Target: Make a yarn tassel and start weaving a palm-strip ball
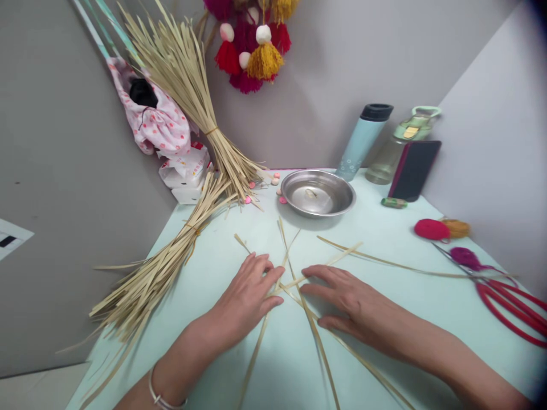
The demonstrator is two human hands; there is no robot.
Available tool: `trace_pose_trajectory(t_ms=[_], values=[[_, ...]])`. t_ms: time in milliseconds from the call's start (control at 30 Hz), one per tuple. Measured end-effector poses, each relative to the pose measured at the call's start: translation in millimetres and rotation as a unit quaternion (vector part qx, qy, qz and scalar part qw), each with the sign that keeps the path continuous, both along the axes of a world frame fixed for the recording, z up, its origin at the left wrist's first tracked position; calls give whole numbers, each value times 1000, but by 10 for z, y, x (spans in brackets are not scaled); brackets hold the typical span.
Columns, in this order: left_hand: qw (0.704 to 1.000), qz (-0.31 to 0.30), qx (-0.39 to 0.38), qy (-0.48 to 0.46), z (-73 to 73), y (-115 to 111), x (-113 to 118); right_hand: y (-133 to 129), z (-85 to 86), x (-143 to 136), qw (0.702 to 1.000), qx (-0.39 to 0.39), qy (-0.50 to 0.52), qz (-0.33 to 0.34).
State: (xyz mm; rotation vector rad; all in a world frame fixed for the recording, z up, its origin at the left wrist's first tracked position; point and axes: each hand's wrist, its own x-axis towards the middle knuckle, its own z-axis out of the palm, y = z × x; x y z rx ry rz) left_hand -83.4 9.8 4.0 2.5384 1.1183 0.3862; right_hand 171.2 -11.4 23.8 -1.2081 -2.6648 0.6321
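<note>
Several pale straw strips (317, 335) cross one another on the light green table, their crossing lying between my two hands. My left hand (253, 290) rests over the left side of the crossing, thumb and fingers apart, its fingertips touching the strips. From the right, my right hand (342, 296) reaches in with its fingers spread, fingertips on or beside the strips. Neither hand is closed around a strip. A separate long strip (397, 263) stretches to the right beyond my right hand. Parts of the strips under the left palm are hidden.
Two tied straw bundles (171, 256) lie and lean at the left. A metal bowl (318, 193) of water stands behind the hands. Bottles (363, 142), a phone (414, 171), yarn balls (432, 229) and red-handled scissors (508, 304) are on the right. Tassels (265, 60) hang behind.
</note>
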Motion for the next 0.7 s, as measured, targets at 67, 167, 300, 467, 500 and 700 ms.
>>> trace_pose_trajectory(t_ms=[67, 167, 300, 467, 500, 700], values=[[1000, 11, -1, -15, 13, 14, -47, 0, 2, 2, 1000, -4, -2, 0], [999, 32, -1, -27, 34, 38, -96, 2, 14, 2, 1000, -7, 2, -1], [1000, 18, 5, -21, 49, 55, -105, 2, 26, -2, 1000, -3, 8, -1], [999, 19, 1, -27, 90, 46, -102, -3, 4, -5, 1000, 7, 15, -4], [999, 23, -3, -33, 104, 42, -106, -4, -1, -6, 1000, 11, 18, -3], [999, -26, -15, -33, 126, 40, -119, 1, -27, 9, 1000, 15, 6, 10]])
